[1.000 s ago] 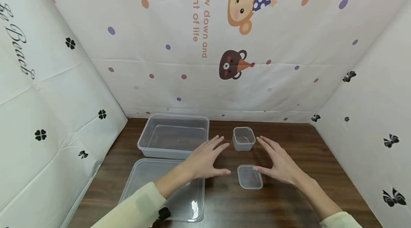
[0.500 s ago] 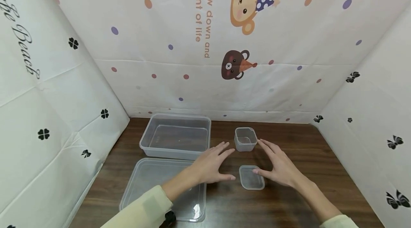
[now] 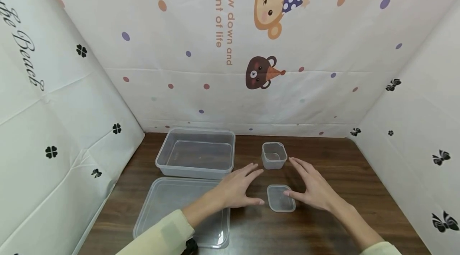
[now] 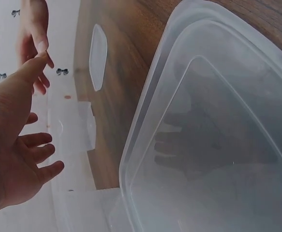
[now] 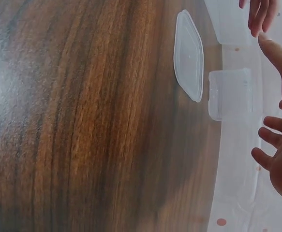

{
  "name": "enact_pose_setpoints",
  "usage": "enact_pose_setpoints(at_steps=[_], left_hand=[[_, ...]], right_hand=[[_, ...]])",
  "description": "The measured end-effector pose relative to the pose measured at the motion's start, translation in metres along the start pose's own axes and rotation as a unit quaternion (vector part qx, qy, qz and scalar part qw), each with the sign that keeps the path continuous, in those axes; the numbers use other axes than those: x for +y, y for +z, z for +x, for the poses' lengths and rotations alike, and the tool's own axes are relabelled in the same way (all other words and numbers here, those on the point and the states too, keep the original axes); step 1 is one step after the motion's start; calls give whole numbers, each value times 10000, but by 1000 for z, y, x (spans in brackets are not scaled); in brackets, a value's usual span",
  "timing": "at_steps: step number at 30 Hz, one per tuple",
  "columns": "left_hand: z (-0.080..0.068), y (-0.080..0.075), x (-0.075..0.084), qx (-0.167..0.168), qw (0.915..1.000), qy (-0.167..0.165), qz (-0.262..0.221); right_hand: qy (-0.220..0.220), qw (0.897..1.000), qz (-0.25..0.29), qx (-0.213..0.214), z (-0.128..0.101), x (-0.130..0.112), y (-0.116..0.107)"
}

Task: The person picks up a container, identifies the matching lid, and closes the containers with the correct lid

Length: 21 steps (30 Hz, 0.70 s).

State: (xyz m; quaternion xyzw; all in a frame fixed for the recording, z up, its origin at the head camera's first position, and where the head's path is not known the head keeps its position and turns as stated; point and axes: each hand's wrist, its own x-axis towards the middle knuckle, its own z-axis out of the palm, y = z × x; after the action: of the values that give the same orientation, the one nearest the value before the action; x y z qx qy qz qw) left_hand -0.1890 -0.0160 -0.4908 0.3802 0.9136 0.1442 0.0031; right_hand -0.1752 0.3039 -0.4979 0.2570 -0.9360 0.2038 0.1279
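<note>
My left hand (image 3: 235, 189) hovers with fingers spread over the right side of the large clear lid (image 3: 176, 207), holding nothing. Facing it, my right hand (image 3: 312, 185) is also spread and holds nothing; its thumb overlaps the small square lid (image 3: 280, 201) in the head view. Just behind, the small clear plastic container (image 3: 274, 159) stands upright and uncovered, near the right fingertips. The large rectangular plastic container (image 3: 195, 171) sits behind the large lid, its top uncovered. In the right wrist view the small lid (image 5: 188, 58) lies flat on the wood, apart from the hand.
The brown wood-grain table (image 3: 323, 239) carries all the containers and lids. A white printed cloth (image 3: 215, 99) rises along the back edge, with more white cloth on the left (image 3: 64, 135) and right (image 3: 413, 147) sides.
My left hand has shifted slightly to the right and toward me, away from the large container. My right hand has barely moved. The containers and lids stay in place.
</note>
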Motion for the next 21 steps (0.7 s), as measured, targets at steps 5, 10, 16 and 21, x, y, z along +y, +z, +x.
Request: enact_pose_setpoints(at_steps=[5, 10, 16, 21], left_hand=[[0, 2, 3, 9, 10000, -6, -86], [0, 3, 7, 17, 9998, -49, -178], [2, 7, 10, -27, 9998, -34, -191], [4, 12, 13, 26, 9999, 29, -146]], right_hand=[[-34, 10000, -2, -21, -3, -2, -1], [-63, 10000, -30, -20, -6, -1, -1], [-96, 9999, -31, -63, -8, 0, 1], [-112, 9999, -45, -65, -10, -1, 5]])
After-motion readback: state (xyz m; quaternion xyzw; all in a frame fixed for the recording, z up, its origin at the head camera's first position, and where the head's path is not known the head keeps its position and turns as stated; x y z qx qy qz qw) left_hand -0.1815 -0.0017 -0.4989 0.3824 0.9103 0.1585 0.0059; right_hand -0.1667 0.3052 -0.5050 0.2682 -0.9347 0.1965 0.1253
